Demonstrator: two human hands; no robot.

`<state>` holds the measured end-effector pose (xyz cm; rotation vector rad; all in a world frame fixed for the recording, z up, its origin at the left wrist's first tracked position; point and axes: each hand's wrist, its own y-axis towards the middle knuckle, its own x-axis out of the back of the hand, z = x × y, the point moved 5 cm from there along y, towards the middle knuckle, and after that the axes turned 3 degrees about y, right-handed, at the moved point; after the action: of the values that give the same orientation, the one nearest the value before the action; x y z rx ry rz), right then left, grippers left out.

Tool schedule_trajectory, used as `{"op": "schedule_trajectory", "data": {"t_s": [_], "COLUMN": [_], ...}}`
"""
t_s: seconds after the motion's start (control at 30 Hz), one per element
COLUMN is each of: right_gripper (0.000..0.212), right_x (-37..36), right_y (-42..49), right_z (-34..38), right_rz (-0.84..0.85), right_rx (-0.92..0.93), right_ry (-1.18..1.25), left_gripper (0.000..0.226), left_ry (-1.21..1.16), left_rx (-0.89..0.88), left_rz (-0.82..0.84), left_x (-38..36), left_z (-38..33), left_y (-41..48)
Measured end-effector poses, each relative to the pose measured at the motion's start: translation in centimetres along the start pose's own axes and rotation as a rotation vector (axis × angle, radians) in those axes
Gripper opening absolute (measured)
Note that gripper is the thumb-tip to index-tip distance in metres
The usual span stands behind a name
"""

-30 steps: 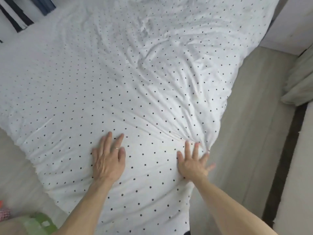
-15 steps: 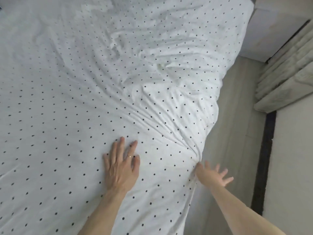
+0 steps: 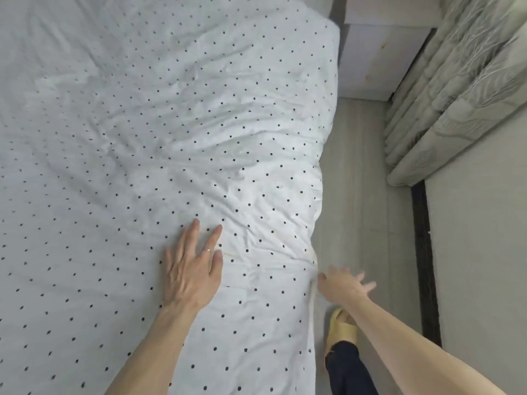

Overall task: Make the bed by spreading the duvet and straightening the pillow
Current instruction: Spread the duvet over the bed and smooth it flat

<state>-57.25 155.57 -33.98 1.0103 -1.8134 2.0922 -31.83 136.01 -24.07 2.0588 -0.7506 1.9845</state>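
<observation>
A white duvet (image 3: 148,143) with small black dots covers the bed and fills most of the view, still creased near its right edge. My left hand (image 3: 191,269) lies flat on the duvet with straight fingers, a ring on one finger. My right hand (image 3: 343,283) is at the duvet's right edge, fingers spread over the floor, thumb side touching the hanging fabric. No pillow is in view.
A pale floor strip (image 3: 356,172) runs along the bed's right side. My foot in a yellow slipper (image 3: 340,327) stands there. A white cabinet (image 3: 379,52) is at the back right, grey curtains (image 3: 456,89) hang beside it, and a wall with dark skirting (image 3: 425,252) bounds the right.
The view has swung right along the bed. My right hand slid off the duvet's top to its side edge. My left hand stays flat on the duvet.
</observation>
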Motion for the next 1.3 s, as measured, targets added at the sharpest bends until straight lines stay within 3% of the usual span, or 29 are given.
{"op": "schedule_trajectory", "data": {"t_s": [0.13,0.2,0.23,0.27,0.3,0.37,0.4,0.47,0.57,0.63,0.7,0.73,0.77,0.83,0.87,0.93,1.0,1.07,1.13,1.17,1.2,1.23,1.3], "right_gripper": [0.057,0.060,0.063,0.065,0.069,0.084,0.089,0.079,0.078,0.077,0.067,0.064,0.064,0.076,0.081,0.068,0.050,0.061,0.078,0.080,0.076,0.070,0.060], "right_x": [5.7,7.1,7.0,7.8,7.9,8.8,9.4,12.0,15.8,18.3,19.3,19.5,20.0,20.1,21.0,23.9,27.2,29.9,32.3,32.9,33.3,33.1,33.9], "right_y": [-2.6,-3.8,-3.3,-0.6,2.4,8.4,9.7,11.0,10.0,8.6,7.9,9.3,12.2,17.0,18.2,18.6,17.6,15.8,15.4,16.3,18.2,20.4,23.2], "right_z": [7.1,12.1,14.0,14.8,14.0,9.1,7.0,6.2,9.9,14.1,17.4,17.9,17.8,14.8,13.9,15.0,18.1,22.0,26.0,27.0,27.2,26.6,24.8], "right_rz": [-0.658,-0.715,-0.640,-0.528,-0.332,0.189,0.309,0.159,-0.205,-0.398,-0.480,-0.403,-0.202,0.201,0.256,0.071,-0.322,-0.587,-0.669,-0.641,-0.539,-0.325,0.003], "right_rx": [0.706,0.999,1.103,1.089,0.916,0.384,0.242,0.265,0.551,0.851,1.139,1.143,0.993,0.481,0.315,0.311,0.497,0.750,0.996,1.064,1.017,0.825,0.350], "right_ry": [0.196,0.252,0.186,0.079,-0.013,-0.097,-0.120,-0.132,0.119,0.267,0.188,0.093,0.017,-0.062,-0.065,0.002,0.116,0.236,0.210,0.123,0.003,-0.108,-0.073], "left_gripper": [0.050,0.049,0.049,0.049,0.049,0.049,0.050,0.051,0.049,0.047,0.046,0.048,0.051,0.056,0.057,0.057,0.057,0.057,0.056,0.055,0.053,0.052,0.055], "left_ry": [-0.023,-0.109,-0.156,-0.178,-0.243,-0.372,-0.361,-0.247,-0.180,-0.312,-0.391,-0.386,-0.374,-0.287,-0.250,-0.217,-0.148,-0.111,-0.117,-0.106,-0.078,-0.044,0.057], "left_rx": [0.046,0.118,0.145,0.165,0.212,0.318,0.336,0.330,0.365,0.485,0.572,0.584,0.571,0.488,0.425,0.321,0.227,0.183,0.178,0.162,0.125,0.069,-0.043], "left_rz": [0.049,0.039,0.034,0.054,0.090,0.192,0.218,0.223,0.180,0.144,0.093,0.070,0.040,0.037,0.030,0.018,-0.011,-0.057,-0.071,-0.085,-0.090,-0.095,-0.042], "left_x": [1.5,2.1,2.3,2.4,2.4,2.2,2.1,2.4,1.7,1.4,1.5,1.8,2.3,3.5,4.0,5.2,5.8,6.2,6.8,7.0,7.2,7.0,6.8], "left_z": [-3.7,-6.2,-7.2,-8.5,-8.7,-9.9,-10.3,-10.9,-12.8,-14.3,-15.2,-15.3,-15.4,-15.4,-15.5,-15.5,-16.2,-16.8,-17.1,-17.3,-17.5,-17.5,-17.2], "left_y": [6.0,9.8,11.2,13.7,14.8,16.7,17.3,18.5,20.0,21.9,23.5,24.0,25.2,26.6,27.7,30.7,33.7,36.8,41.2,42.8,44.2,45.0,46.2]}}
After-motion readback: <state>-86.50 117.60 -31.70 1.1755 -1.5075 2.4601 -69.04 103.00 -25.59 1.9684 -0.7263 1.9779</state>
